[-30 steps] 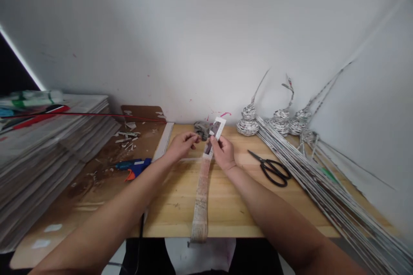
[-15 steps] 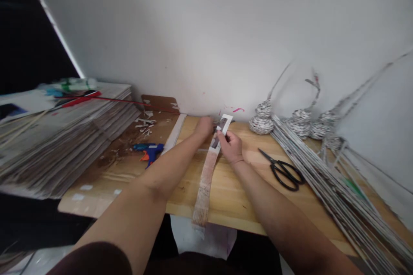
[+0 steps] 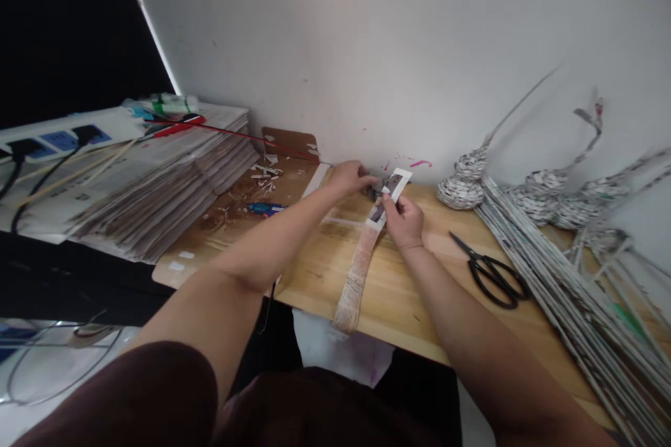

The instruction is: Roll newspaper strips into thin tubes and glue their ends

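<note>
My right hand (image 3: 405,221) pinches a long paper strip (image 3: 354,279), printed like newspaper, near its upper end. A white-bordered picture section with a dark middle lies at that end. From there the strip slants down toward me, and its lower end reaches over the table's front edge. My left hand (image 3: 350,179) is just left of the strip's top, fingers curled together beside a small dark grey item (image 3: 376,188) whose kind I cannot make out. Whatever is between those fingers is too small to tell. Black-handled scissors (image 3: 491,271) lie to the right of my right hand.
A tall stack of newspapers (image 3: 172,195) on the left carries a power strip (image 3: 57,138). A blue glue gun (image 3: 267,209) is partly behind my left arm. Rolled paper sticks (image 3: 556,293) and woven paper gourd shapes (image 3: 461,185) occupy the right side, by the wall.
The view has swung left, shifting the scene rightward. My left hand's fingers now show more plainly beside the dark item. My right hand keeps its pinch on the strip.
</note>
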A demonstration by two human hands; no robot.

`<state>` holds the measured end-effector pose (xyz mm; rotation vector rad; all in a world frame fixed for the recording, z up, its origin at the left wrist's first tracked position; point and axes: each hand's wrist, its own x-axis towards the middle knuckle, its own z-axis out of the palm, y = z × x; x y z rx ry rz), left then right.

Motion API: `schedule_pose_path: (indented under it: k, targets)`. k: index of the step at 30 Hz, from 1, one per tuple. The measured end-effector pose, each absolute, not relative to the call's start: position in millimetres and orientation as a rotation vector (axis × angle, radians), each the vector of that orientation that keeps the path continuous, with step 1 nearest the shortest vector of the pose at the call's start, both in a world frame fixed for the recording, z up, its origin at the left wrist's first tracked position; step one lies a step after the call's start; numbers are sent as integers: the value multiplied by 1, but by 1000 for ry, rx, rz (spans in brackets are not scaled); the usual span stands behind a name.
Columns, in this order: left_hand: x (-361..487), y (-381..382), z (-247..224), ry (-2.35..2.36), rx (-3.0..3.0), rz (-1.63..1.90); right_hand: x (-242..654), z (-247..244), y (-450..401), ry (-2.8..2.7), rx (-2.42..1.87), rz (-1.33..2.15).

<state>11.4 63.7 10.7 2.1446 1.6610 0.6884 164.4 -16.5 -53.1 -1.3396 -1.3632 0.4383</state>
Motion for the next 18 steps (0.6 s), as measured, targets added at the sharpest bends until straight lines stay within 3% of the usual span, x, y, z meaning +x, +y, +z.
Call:
schedule_pose_path:
  k: [7,13,18]
  targets:
    - [-76,-24,32,1409,2233,559,163,-52,-17,-1355,-1355,473]
    - [-138,-99,-4,1725,2389,520,162,-50,-18,-1355,-1348,529]
    - [-145,-116,-24,1949,2387,596,161,-51,-19,-1337,-1314,594]
